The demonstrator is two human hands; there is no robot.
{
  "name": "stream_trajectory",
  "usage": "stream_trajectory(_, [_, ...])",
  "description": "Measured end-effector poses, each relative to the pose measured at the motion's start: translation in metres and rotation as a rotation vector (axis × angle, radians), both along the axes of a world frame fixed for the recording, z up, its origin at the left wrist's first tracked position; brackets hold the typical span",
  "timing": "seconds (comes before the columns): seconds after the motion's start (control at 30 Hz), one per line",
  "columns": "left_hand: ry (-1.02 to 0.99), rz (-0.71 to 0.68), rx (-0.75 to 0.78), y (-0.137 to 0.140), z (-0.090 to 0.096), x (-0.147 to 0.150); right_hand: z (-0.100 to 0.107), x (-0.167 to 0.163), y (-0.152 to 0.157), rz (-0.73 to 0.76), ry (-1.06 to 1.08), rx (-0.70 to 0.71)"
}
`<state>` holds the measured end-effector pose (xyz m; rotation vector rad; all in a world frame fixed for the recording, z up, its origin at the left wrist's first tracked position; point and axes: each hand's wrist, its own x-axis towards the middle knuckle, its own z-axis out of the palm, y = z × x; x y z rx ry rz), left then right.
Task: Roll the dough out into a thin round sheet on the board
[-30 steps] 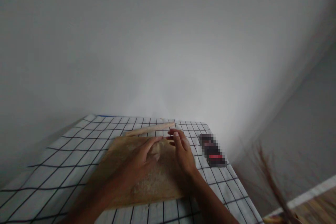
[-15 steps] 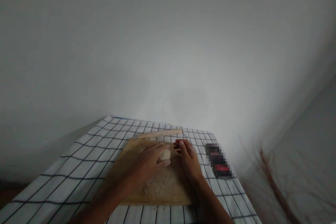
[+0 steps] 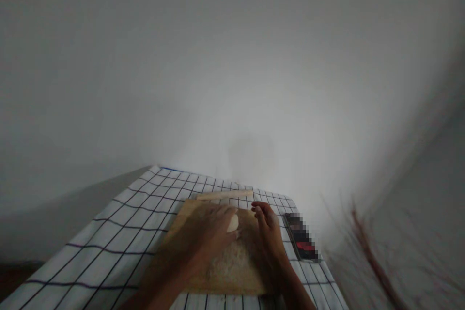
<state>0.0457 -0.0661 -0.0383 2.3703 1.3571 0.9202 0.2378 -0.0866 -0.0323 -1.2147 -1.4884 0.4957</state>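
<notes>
A pale lump of dough (image 3: 233, 223) sits over a wooden board (image 3: 232, 271) dusted with flour. My left hand (image 3: 218, 225) is curved around its left side, fingers beyond it and thumb on the near side; motion blurs this hand a little. To the right, over the board's right edge, my right hand (image 3: 268, 220) is held apart from the dough. Its fingers are loosely bent, the thumb stands off from them, and nothing shows in its grasp.
Behind the board lies a wooden rolling pin (image 3: 225, 194). A dark, pixelated flat object (image 3: 302, 237) rests at the right on the checked tablecloth (image 3: 119, 227). Bare brown branches (image 3: 374, 252) stand beyond the table's right edge, and a pale wall (image 3: 232, 82) rises behind.
The view has tilted slightly, so the table sits lower. My right hand has moved a little right, away from the dough. My left hand stays around the dough.
</notes>
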Motion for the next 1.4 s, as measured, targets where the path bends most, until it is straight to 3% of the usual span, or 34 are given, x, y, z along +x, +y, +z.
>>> stream_trajectory(0.17, [0.015, -0.021, 0.054, 0.003, 0.006, 0.0, 0.007, 0.002, 0.015, 0.044, -0.289, 0.049])
stream_trajectory(0.3, [-0.012, -0.179, 0.143, 0.003, -0.001, 0.0, 0.022, 0.0, 0.051, -0.008, -0.939, -0.003])
stream_trajectory(0.33, [0.008, -0.209, 0.132, 0.003, -0.005, 0.001, 0.027, -0.002, 0.062, -0.015, -0.997, -0.029])
stream_trajectory(0.53, [0.031, -0.226, 0.049, 0.006, -0.016, 0.0, 0.037, -0.015, 0.111, 0.054, -1.204, -0.126])
stream_trajectory(0.8, [0.046, -0.228, -0.004, -0.001, -0.007, -0.014, 0.032, -0.011, 0.135, 0.174, -1.329, -0.161])
stream_trajectory(0.9, [-0.123, -0.2, 0.051, 0.001, 0.0, -0.016, 0.038, -0.003, 0.131, 0.154, -1.289, -0.108])
stream_trajectory(1.03, [-0.357, -0.035, 0.286, 0.015, 0.017, -0.032, 0.049, 0.019, 0.109, 0.121, -1.165, -0.021])
stream_trajectory(1.2, [-0.314, 0.156, 0.58, 0.013, 0.044, -0.047, 0.052, 0.05, 0.059, 0.184, -1.017, 0.04])
stream_trajectory(1.27, [-0.21, 0.167, 0.542, 0.004, 0.054, -0.046, 0.054, 0.055, 0.04, 0.206, -0.984, 0.044])
stream_trajectory(1.4, [0.017, 0.182, 0.194, -0.009, 0.068, -0.05, 0.063, 0.053, 0.012, 0.1, -1.008, -0.02])
